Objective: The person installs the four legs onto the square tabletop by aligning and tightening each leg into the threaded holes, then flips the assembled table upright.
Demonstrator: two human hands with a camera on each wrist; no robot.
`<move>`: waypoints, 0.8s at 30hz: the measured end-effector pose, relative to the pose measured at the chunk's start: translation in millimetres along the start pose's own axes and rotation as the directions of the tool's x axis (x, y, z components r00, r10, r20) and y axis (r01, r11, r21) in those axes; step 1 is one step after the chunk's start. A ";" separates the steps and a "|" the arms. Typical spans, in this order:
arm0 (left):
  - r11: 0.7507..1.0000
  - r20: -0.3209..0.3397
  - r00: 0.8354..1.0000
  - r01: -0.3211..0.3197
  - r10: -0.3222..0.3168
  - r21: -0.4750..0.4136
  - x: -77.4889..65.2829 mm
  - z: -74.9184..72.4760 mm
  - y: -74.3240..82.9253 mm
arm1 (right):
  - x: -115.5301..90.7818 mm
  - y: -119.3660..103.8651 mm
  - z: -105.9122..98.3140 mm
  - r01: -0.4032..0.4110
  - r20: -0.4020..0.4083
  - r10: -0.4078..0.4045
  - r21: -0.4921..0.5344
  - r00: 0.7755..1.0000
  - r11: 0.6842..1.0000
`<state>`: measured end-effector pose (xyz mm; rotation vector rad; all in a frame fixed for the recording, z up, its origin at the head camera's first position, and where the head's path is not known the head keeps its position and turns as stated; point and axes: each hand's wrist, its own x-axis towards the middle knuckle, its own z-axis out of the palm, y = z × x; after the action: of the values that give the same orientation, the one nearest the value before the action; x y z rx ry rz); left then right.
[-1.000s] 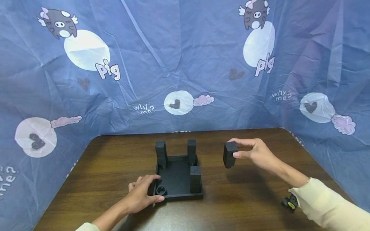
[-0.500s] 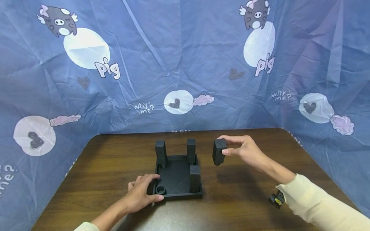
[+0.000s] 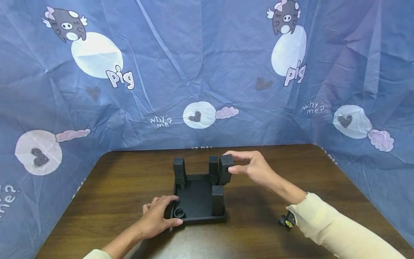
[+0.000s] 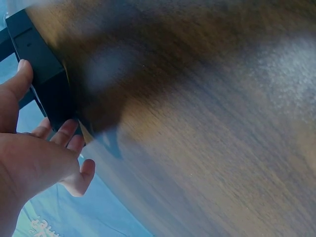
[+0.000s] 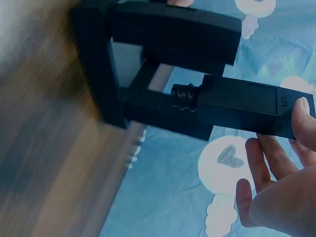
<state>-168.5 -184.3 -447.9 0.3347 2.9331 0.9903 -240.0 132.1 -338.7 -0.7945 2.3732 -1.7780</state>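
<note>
A low-walled square black tray (image 3: 195, 198) lies on the table, with upright black legs at three corners: far left (image 3: 179, 172), far right (image 3: 213, 166) and near right (image 3: 217, 201). At its near-left corner is a round black socket (image 3: 179, 217). My left hand (image 3: 158, 218) holds that corner, thumb on the front wall and fingers at the left side. Between thumb and fingers, my right hand (image 3: 257, 168) pinches another square black leg (image 5: 242, 103), marked "123", its threaded end free. In the head view this leg hangs upright beside the far-right one.
The brown wooden table (image 3: 129, 172) extends around the tray. A blue cloth (image 3: 200, 72) with pig prints hangs behind and at both sides. A small black device with a yellow spot (image 3: 287, 221) sits at my right sleeve.
My right hand has carried the leg leftward, from the right of the tray to its far-right edge. The left hand and the tray have stayed where they were.
</note>
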 end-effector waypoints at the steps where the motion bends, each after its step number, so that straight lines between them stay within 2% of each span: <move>1: 1.000 0.000 1.000 0.000 0.000 0.000 -0.3 0.1 -0.2 | 1.5 0.1 3.1 0.007 0.005 -0.007 0.004 1.000 1.000; 8: 1.000 -0.008 1.000 -0.010 0.010 -0.003 -0.5 0.3 -0.9 | 8.0 1.5 18.4 0.025 0.018 -0.025 0.011 1.000 1.000; 15: 1.000 0.017 1.000 0.008 -0.008 -0.016 0.2 -1.0 -0.5 | 11.7 1.7 29.7 0.025 0.029 -0.026 0.052 0.999 0.998; 24: 1.000 -0.002 1.000 -0.002 0.002 -0.009 -0.3 -0.4 -2.0 | 18.9 -5.3 54.6 -0.018 0.058 0.013 0.094 0.998 0.995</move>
<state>-168.6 -186.1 -448.8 0.3365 2.9297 1.0046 -235.0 74.9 -347.1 -0.8019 2.2357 -1.8204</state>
